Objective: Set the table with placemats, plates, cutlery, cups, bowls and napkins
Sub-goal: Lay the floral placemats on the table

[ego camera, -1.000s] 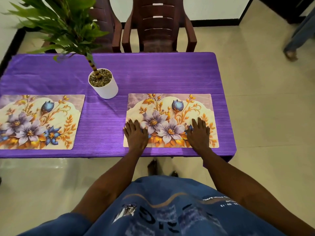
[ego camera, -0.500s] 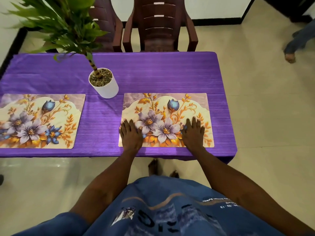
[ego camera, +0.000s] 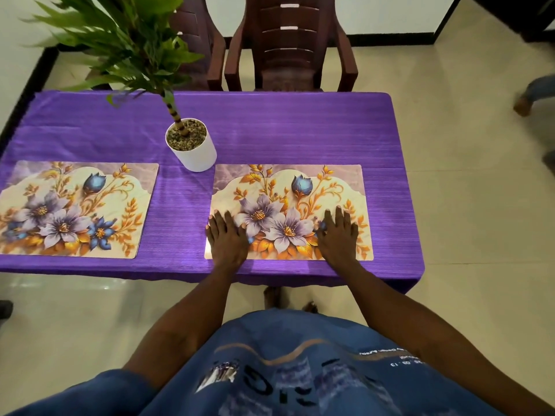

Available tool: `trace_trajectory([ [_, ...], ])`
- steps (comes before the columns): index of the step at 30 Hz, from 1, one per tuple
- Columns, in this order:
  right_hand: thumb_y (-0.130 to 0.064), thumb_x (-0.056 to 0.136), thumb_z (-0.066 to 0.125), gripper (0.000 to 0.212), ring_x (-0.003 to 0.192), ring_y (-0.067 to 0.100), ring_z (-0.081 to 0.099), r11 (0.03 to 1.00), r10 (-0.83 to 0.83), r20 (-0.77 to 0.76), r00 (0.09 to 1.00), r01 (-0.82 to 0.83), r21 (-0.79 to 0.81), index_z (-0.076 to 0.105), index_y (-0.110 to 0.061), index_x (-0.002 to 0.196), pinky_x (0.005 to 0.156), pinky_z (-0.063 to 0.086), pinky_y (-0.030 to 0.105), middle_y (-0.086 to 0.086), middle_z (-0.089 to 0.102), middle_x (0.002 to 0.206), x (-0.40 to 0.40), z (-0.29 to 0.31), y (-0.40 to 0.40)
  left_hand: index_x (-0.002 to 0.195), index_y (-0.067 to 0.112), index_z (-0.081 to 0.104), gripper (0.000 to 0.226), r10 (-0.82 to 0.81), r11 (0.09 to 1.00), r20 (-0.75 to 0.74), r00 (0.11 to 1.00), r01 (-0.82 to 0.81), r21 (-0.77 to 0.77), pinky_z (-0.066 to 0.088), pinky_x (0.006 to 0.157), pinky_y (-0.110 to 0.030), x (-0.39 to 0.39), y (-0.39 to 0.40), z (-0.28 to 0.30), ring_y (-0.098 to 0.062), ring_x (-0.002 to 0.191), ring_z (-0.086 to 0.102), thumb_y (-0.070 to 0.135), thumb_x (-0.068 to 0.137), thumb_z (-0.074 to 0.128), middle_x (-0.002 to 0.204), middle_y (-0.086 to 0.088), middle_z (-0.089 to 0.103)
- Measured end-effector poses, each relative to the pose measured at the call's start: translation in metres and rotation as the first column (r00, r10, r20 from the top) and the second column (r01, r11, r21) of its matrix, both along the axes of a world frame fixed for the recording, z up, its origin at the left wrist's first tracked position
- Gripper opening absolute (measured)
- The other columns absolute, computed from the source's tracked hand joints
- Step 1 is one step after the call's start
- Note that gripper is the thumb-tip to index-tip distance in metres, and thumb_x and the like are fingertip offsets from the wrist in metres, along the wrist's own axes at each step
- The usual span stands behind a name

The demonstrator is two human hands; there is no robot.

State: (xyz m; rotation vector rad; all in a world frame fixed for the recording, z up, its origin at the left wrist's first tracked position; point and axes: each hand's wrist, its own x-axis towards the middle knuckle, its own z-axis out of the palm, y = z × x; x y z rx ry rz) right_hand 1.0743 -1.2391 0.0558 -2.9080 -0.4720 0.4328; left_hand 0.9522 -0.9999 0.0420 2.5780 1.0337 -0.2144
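Both palms flat on the right placemat point(ego camera: 289, 187), fingers straight: left hand point(ego camera: 225, 238) over its near-left corner at about seven o'clock, right hand point(ego camera: 338, 235) on the near-right part at about five o'clock. No grip closed on anything; pressing only, fingers released and spread.

Compared with a second ago, mat slid leftward across the purple table point(ego camera: 270, 127), toward nine o'clock, with more bare cloth now showing beyond its right edge. Near edge now parallel to the table's front edge and roughly level with that of the left placemat point(ego camera: 75, 205). Far-left corner now just beside the white plant pot point(ego camera: 193, 145), touching or not, impossible to tell.

Judged from this: squaring-up of the second mat close to finished, two settings laid out at the near side. No plates, cutlery, cups, bowls or napkins anywhere in view, so most of the task left. Likely next need: lifting both palms straight up without dragging the mat, then fetching plates. Risk: any further slide toward nine o'clock nudging the pot.
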Motion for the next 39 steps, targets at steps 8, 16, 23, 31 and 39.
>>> trace_trajectory([
  [8,-0.048,0.101,0.027,0.06,0.15,0.032,0.012,0.999,-0.001,0.026,1.0,0.0,0.04,0.025,-0.021,0.154,0.119,0.011,0.051,0.01,0.017,0.162,-0.001,0.001,-0.007,0.157,0.015,0.0,0.065,-0.016,1.0,-0.007,1.0,0.016,-0.024,-0.011,0.118,-0.043,0.0,0.003,-0.001,-0.03,0.15,-0.013,0.046,0.104,0.022,0.164,-0.012,-0.009],
  [16,-0.053,0.097,0.021,0.066,0.15,0.031,0.011,0.999,0.007,0.022,1.0,-0.008,0.033,0.024,-0.022,0.155,0.119,0.01,0.05,0.009,0.015,0.163,0.001,0.002,-0.008,0.157,0.014,0.001,0.066,-0.032,0.999,-0.006,0.999,0.032,-0.031,-0.009,0.119,-0.045,0.0,0.004,0.0,-0.031,0.15,-0.012,0.046,0.104,0.024,0.164,-0.013,-0.008],
  [23,-0.049,0.1,0.025,0.06,0.149,0.032,0.015,0.999,0.01,0.024,1.0,-0.011,0.03,0.027,-0.021,0.153,0.118,0.014,0.052,0.01,0.019,0.162,0.003,0.001,-0.009,0.157,0.014,0.0,0.066,-0.031,0.999,-0.008,0.999,0.031,-0.039,-0.009,0.12,-0.045,-0.001,0.004,0.001,-0.03,0.15,-0.014,0.047,0.104,0.023,0.164,-0.012,-0.009],
  [31,-0.044,0.102,0.034,0.056,0.149,0.031,0.014,1.0,0.01,0.011,1.0,-0.011,0.03,0.027,-0.021,0.153,0.118,0.014,0.051,0.01,0.018,0.162,0.003,0.002,-0.009,0.157,0.014,-0.001,0.066,-0.032,0.998,0.004,0.999,0.032,-0.052,-0.011,0.119,-0.044,0.0,0.004,0.002,-0.03,0.15,-0.015,0.046,0.104,0.024,0.164,-0.012,-0.01],
  [39,-0.045,0.103,0.031,0.055,0.15,0.03,0.013,1.0,0.009,0.013,1.0,-0.009,0.021,0.027,-0.022,0.153,0.118,0.013,0.051,0.008,0.017,0.162,0.005,0.001,-0.011,0.157,0.013,-0.001,0.067,-0.039,0.998,0.004,0.999,0.039,-0.046,-0.013,0.117,-0.042,0.001,0.004,0.001,-0.03,0.15,-0.015,0.045,0.105,0.026,0.163,-0.012,-0.01],
])
